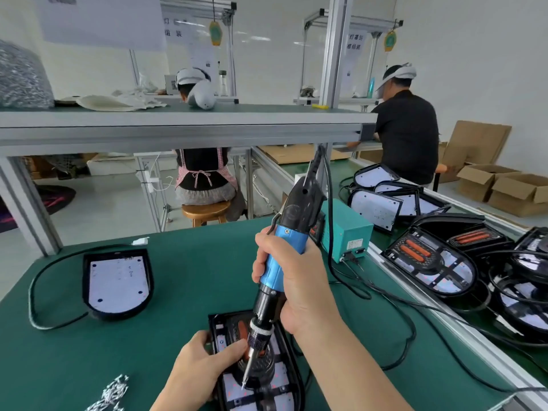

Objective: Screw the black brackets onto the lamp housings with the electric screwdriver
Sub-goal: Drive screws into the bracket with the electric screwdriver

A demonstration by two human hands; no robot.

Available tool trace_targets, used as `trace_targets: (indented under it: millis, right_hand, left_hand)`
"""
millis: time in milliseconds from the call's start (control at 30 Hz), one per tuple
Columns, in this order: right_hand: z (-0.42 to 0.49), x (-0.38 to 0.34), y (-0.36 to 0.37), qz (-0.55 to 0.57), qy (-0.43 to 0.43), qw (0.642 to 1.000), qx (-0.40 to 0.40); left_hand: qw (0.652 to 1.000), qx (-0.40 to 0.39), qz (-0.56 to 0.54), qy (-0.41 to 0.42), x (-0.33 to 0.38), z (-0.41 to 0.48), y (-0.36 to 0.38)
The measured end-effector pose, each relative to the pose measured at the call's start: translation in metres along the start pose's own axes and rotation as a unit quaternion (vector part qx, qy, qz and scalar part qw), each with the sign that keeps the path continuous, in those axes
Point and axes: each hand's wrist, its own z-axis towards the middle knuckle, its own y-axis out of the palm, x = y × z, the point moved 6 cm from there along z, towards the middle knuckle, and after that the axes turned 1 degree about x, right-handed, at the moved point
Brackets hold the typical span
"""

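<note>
A green bench mat (184, 271) fills my view. My right hand (292, 280) is clenched round the blue electric screwdriver (292, 238), which is tilted with its bit tip down on the black bracket (264, 367). That bracket sits in the lamp housing (296, 381) at the near edge, which my left hand (198, 366) grasps by its left side. Loose screws (111, 393) lie near left, and 1 spare housing (117, 281) lies beyond them
</note>
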Motion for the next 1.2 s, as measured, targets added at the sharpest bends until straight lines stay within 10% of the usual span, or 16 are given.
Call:
trace_targets:
  millis: [1200]
  right_hand:
    - [-0.02,0.046,0.019,-0.087,-0.022,0.995,-0.034]
  left_hand:
    - [0.999,-0.009,-0.021,-0.023,-0.003,-0.01,0.001]
